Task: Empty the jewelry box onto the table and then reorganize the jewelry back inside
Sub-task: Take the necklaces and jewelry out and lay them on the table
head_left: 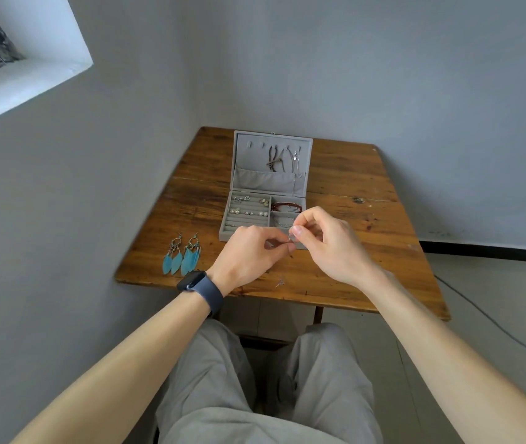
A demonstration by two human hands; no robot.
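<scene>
Grip: my left hand (pixel 248 251) and right hand (pixel 329 245) pinch one small piece (pixel 291 238)
Bearing: jewelry box (pixel 256 181) directly beyond, right hand nearer

An open grey felt jewelry box (pixel 256 182) sits at the middle of the brown wooden tabletop (pixel 367 238); two blue feather earrings (pixel 188 257) lie left of its front corner.

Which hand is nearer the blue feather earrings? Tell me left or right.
Left. The left hand sits just right of the blue feather earrings; the right hand is farther right, beyond it.
</scene>
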